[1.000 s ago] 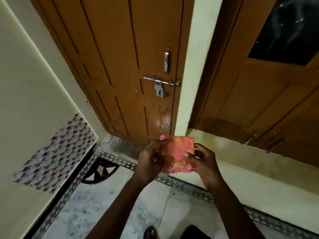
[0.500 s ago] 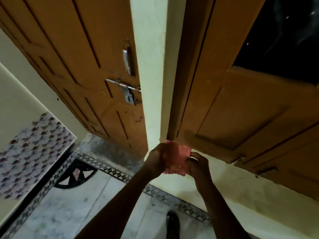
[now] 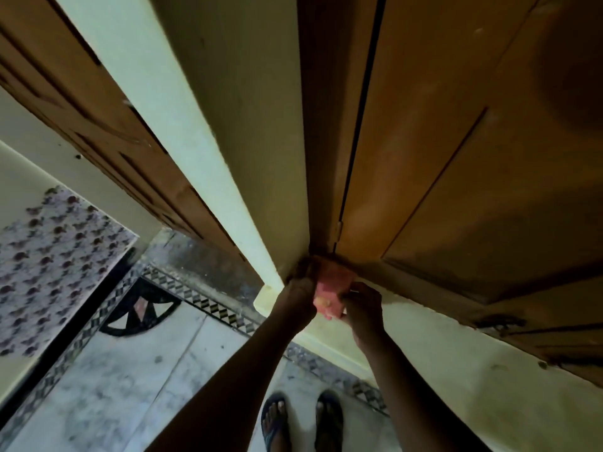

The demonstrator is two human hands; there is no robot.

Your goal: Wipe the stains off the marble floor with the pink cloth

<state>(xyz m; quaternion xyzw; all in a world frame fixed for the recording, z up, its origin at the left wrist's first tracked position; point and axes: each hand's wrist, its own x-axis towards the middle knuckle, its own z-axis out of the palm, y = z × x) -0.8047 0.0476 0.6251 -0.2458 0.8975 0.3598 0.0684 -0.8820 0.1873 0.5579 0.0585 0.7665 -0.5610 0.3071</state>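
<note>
The pink cloth (image 3: 330, 292), with yellow blotches, is bunched up between both my hands in front of me, held in the air above the floor. My left hand (image 3: 298, 296) grips its left side and my right hand (image 3: 362, 305) pinches its right edge. The grey-white marble floor (image 3: 137, 380) lies below, with dark smudges and specks across its tiles.
A pale green pillar (image 3: 208, 151) stands straight ahead between two brown wooden doors (image 3: 456, 158). A patterned tile border (image 3: 208, 303) runs along the wall base. My two feet in sandals (image 3: 301, 422) stand at the bottom. A floral-patterned panel (image 3: 49, 262) is at the left.
The view has swung right and closer to the pillar. The cloth, held flat and spread a second ago, is now crumpled between my hands. My feet have come into view.
</note>
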